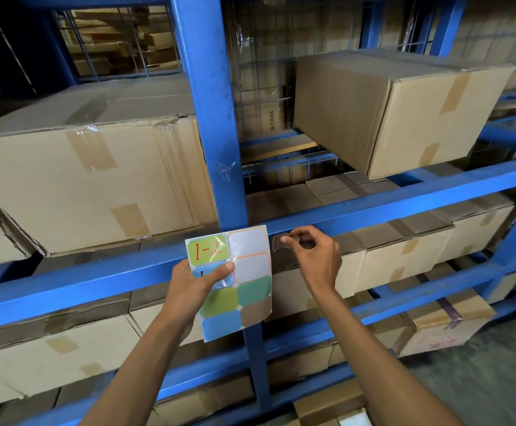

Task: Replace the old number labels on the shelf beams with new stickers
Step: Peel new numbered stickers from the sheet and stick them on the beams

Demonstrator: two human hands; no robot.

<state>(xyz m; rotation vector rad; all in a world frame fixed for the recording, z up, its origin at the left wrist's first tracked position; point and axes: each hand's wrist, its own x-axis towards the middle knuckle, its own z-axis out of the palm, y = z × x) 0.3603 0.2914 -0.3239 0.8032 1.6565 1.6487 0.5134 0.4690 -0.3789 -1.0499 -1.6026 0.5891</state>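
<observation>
In front of the blue steel rack, at the crossing of the upright post (210, 118) and the horizontal beam (404, 201): the left hand (195, 284) holds the sticker sheet (238, 290) upright against the post's foot, thumb curled over its face, fingers behind it. The sheet is a glossy rectangle of paper; its labels are rectangles with clipped corners in green, blue, teal and brown. The top-left green label (208, 249) reads "1-2" in red. Two cells on the top right are bare backing, pale with orange outlines.

The right hand (315, 256) is just right of the sheet, below the beam's lower edge. Its thumb and forefinger pinch a brown sticker (278, 242), which curls free at its left end; the other fingers are bent. Whether the sticker touches the beam cannot be told.

Open room: a narrow gap between sheet edge and sticker; dark free space under the beam near the hand, bounded below by the tops of cartons (404, 253) packed tight on the lower tier. Above the beam, a large carton (388, 109) overhangs the beam's front edge at an angle. Left of the post, a big carton (90, 179) with a crushed top edge and tan tape strips fills its bay to the post.

Surfaces: painted metal, scuffed, with a scrap of clear tape (226, 170) on the post; matte corrugated cardboard; wire mesh (259, 56) behind.
</observation>
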